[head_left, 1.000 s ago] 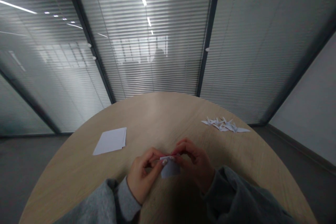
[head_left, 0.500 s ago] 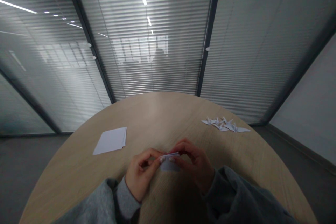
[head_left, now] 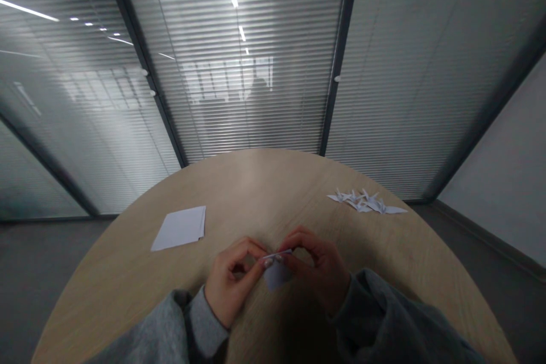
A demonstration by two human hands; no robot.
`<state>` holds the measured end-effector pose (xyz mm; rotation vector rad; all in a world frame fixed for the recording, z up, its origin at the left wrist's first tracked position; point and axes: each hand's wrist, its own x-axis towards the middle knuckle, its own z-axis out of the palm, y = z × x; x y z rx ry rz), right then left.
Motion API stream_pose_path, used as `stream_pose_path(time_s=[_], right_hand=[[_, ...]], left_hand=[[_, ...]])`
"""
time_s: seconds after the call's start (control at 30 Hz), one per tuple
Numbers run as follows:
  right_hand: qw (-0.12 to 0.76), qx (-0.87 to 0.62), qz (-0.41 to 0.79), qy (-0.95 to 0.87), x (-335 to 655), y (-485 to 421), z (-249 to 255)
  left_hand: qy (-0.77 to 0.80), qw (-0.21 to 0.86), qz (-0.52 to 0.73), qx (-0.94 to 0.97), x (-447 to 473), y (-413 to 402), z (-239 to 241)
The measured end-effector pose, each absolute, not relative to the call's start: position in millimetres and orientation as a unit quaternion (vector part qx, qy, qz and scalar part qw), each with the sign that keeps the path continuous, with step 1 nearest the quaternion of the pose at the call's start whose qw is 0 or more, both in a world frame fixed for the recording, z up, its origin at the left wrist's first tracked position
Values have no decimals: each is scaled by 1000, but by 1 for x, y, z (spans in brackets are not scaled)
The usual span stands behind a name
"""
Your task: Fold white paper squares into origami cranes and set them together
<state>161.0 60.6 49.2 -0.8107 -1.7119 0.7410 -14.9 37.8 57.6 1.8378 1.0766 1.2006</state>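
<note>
A small folded piece of white paper (head_left: 276,276) is held between my two hands above the near part of the table. My left hand (head_left: 237,274) pinches its upper left edge between thumb and fingers. On the other side, my right hand (head_left: 314,264) grips the upper right edge the same way, with the thumb in front. The paper's lower part hangs toward me, and its top edge shows as a thin line. My fingers cover both upper corners.
A stack of white paper sheets (head_left: 179,228) lies to the left on the round wooden table (head_left: 264,193). Several folded white paper cranes (head_left: 367,203) are grouped at the right. Behind the table stand glass panels with blinds (head_left: 256,114).
The folded paper has tilted, so its lower part now hangs further down and comes to more of a point. Both hands keep their pinch, with small finger shifts.
</note>
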Motion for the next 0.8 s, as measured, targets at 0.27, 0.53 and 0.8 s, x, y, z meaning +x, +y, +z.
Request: stream_pose_path(time_s=[0.27, 0.53, 0.8], right_hand=[[525, -334, 310, -719, 162, 60, 51], [511, -336, 293, -735, 163, 59, 52], [525, -353, 278, -722, 162, 60, 47]], left_hand=[[411, 324, 455, 720, -14, 38, 59], [418, 321, 433, 731, -12, 35, 61], [429, 315, 464, 708, -17, 38, 54]])
